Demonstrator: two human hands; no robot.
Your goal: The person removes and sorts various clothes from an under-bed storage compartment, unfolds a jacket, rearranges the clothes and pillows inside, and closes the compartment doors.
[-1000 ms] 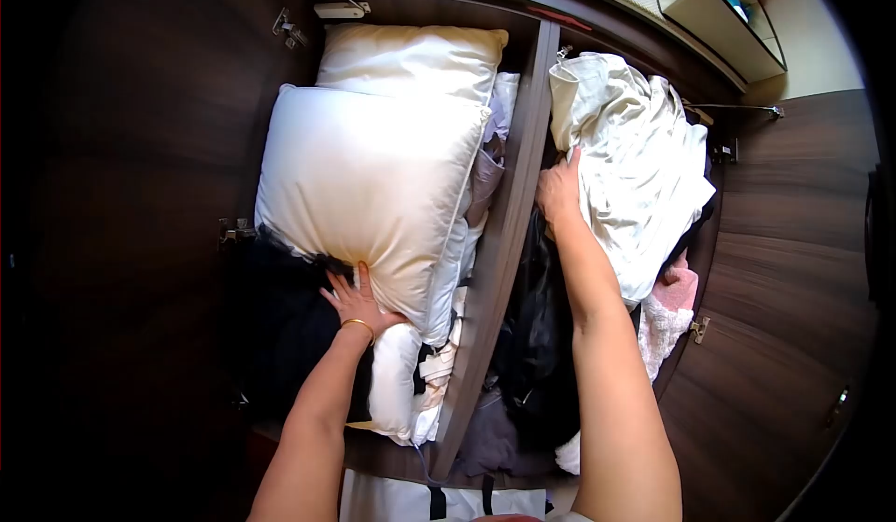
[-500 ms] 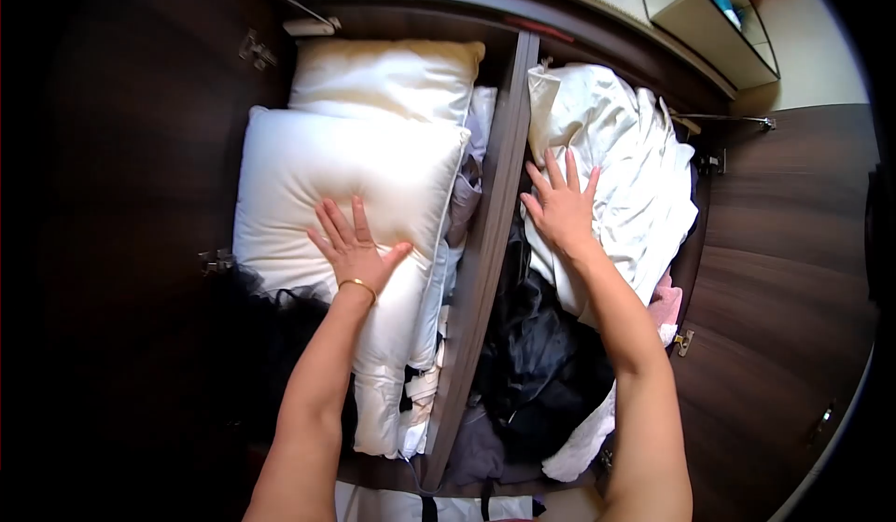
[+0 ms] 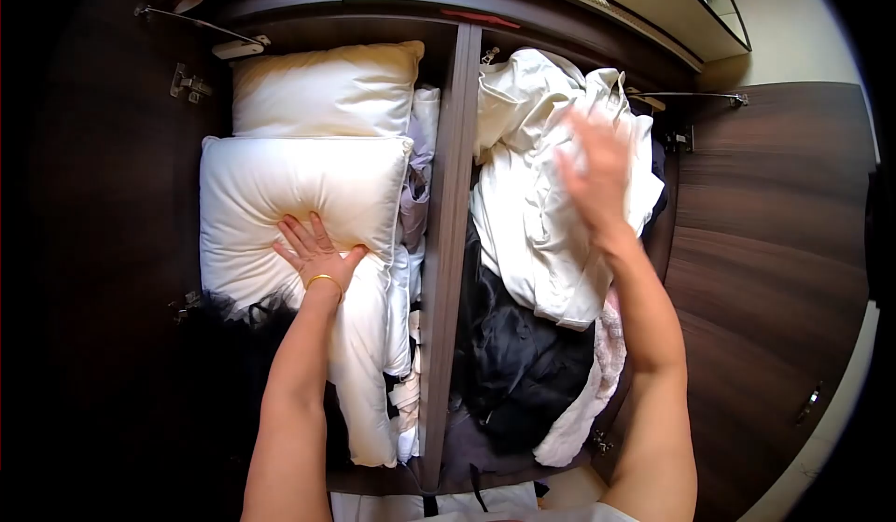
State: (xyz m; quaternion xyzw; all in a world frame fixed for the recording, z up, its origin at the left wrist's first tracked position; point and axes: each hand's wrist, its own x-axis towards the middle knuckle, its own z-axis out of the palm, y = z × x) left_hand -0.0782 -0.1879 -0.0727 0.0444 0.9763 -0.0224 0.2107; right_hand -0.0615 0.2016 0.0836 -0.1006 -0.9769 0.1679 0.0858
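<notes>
My left hand presses flat on the white pillow, its fingers spread and denting the surface. Behind that pillow lies a second cream pillow. My right hand, smeared by motion, is over the crumpled white cloth in the right compartment; whether it touches the cloth I cannot tell. Shiny black fabric lies below the white cloth, with a fluffy pale pink piece beside it. Folded items partly show along the right side of the pillows.
A dark wooden divider separates the two compartments. The left door and the right door stand open, with hinges and metal stays. At the top right is a beige box. A white bag with black straps lies at the bottom.
My left hand has moved from the pillow's lower edge onto its middle. My right hand has left the white cloth's left edge and moved right across it. The view has shifted, carrying the compartments leftward.
</notes>
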